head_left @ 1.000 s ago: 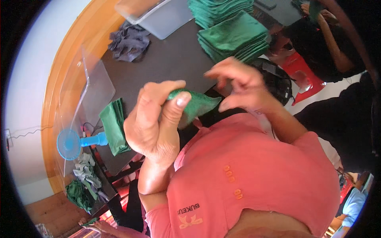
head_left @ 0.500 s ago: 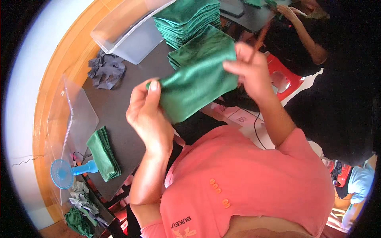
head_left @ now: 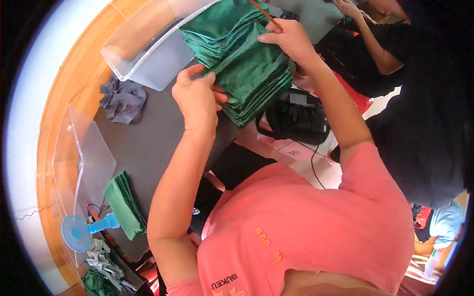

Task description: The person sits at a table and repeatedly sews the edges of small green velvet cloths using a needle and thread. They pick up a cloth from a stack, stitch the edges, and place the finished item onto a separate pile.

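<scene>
A stack of green satin pieces (head_left: 254,71) lies in front of me, its layers showing along the near edge. My left hand (head_left: 196,96) is at its left edge, fingers apart, thumb by the top layer and other fingertips against the side. Above the stack's far right corner, my right hand (head_left: 294,44) grips a thin brown stick (head_left: 264,14), with its thumb at the top piece. A taller stack of green satin pieces (head_left: 210,29) stands right behind. Further left on the dark table (head_left: 143,143) lies a small folded green bundle (head_left: 123,204).
A clear plastic bin (head_left: 158,64) stands at the far left, beside crumpled grey cloth (head_left: 123,101). A clear lid (head_left: 91,143), a blue fan (head_left: 76,233) and cloth scraps (head_left: 101,259) line the left side. Right of the stack is a black bag (head_left: 298,116). Another person (head_left: 377,49) sits beyond.
The green piece stretched between my hands now lies on the front stack. Both hands have moved away from me, and my left hand has let go of it. The view has shifted slightly.
</scene>
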A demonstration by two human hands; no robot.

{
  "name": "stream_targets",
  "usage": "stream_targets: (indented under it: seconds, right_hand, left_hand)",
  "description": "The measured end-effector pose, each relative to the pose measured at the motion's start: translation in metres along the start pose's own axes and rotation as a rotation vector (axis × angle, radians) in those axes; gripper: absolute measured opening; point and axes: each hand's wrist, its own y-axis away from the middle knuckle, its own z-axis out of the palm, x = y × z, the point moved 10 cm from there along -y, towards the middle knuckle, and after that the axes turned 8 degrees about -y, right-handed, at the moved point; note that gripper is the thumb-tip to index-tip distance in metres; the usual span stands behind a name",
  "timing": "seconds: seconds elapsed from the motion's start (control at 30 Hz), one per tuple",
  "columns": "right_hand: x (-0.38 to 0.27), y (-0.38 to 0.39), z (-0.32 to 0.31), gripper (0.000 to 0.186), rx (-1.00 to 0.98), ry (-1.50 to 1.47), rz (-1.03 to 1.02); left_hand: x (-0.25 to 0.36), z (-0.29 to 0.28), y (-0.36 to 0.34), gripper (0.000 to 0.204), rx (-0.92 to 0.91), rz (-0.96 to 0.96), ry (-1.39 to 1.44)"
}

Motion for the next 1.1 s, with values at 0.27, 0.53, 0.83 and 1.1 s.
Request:
stream_targets:
  seconds: [0.27,0.53,0.83,1.1]
  right_hand:
    - [-0.002,0.013,0.002,0.039,-0.039,-0.171,0.03]
    - [-0.013,0.029,-0.002,0.028,-0.036,-0.054,-0.01]
    - [-0.031,0.03,-0.008,0.02,-0.004,0.168,-0.214]
    - [-0.081,0.049,0.019,0.017,-0.068,0.432,-0.814]
  left_hand:
    - [-0.007,-0.007,-0.017,0.038,0.011,0.008,-0.046]
    - [0.043,-0.02,0.008,0.031,0.263,0.565,-0.641]
    - [0.053,0.034,0.071,0.018,-0.114,1.118,-0.848]
    - [0.064,0.044,0.064,0.019,-0.036,1.132,-0.91]
